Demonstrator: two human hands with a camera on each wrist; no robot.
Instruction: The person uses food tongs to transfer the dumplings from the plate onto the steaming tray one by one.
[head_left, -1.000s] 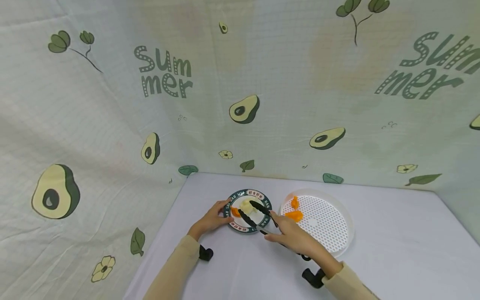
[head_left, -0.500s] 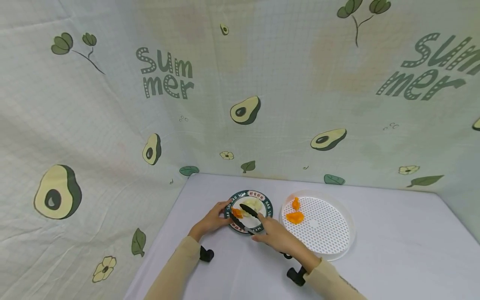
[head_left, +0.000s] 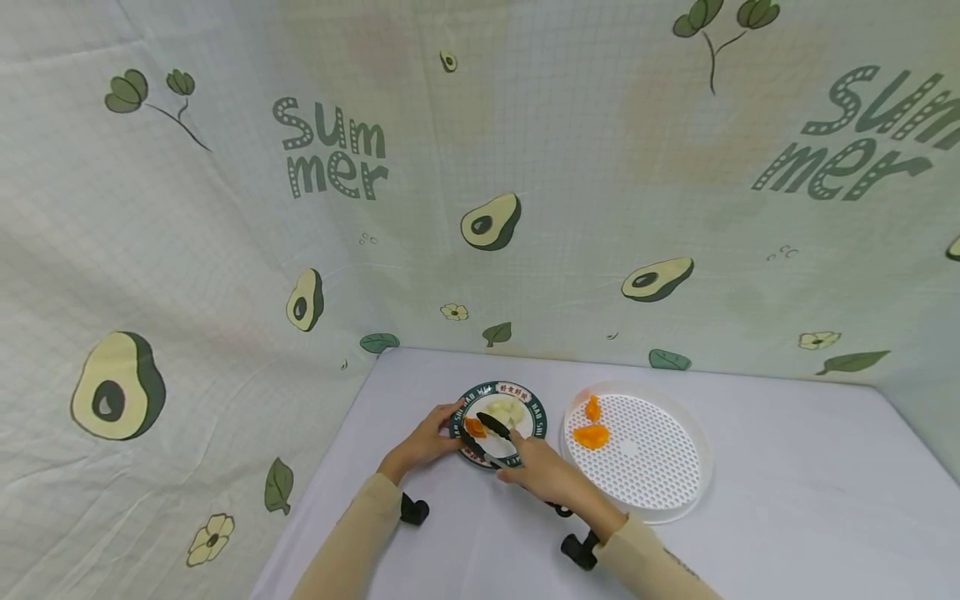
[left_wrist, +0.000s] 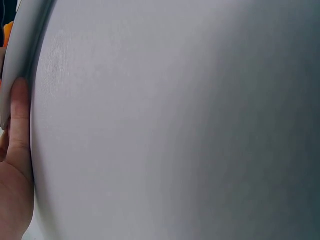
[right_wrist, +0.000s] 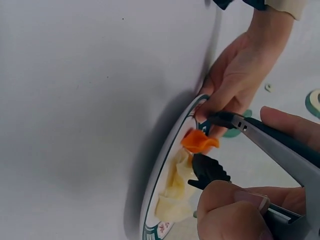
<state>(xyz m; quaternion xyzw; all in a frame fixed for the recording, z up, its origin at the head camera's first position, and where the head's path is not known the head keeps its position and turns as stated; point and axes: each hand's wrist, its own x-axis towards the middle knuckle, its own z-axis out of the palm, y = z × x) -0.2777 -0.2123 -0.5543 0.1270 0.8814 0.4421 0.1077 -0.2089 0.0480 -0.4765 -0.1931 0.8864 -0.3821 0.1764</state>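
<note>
My left hand point(head_left: 422, 443) grips the left edge of a round plate point(head_left: 537, 412) with a dark green patterned rim; in the right wrist view its thumb lies over the rim. A finger point(left_wrist: 20, 112) shows under the plate's edge in the left wrist view. With my right hand point(head_left: 551, 473) I hold black-tipped metal tongs point(right_wrist: 280, 145), their two tips spread apart over the plate. Between and just below the tips sits a wavy orange piece point(right_wrist: 198, 141). Pale yellow pieces point(right_wrist: 175, 190) lie beside it on the plate.
Right of the plate stands a round white tray point(head_left: 652, 454) with a perforated base. An orange piece point(head_left: 591, 436) and a smaller orange piece point(head_left: 592, 408) lie at its left side. A patterned cloth point(head_left: 562, 167) hangs behind the white table point(head_left: 795, 467).
My right hand has moved left with the tongs, from over the pale yellow pieces to the orange piece on the plate. The left hand stays at the plate's edge.
</note>
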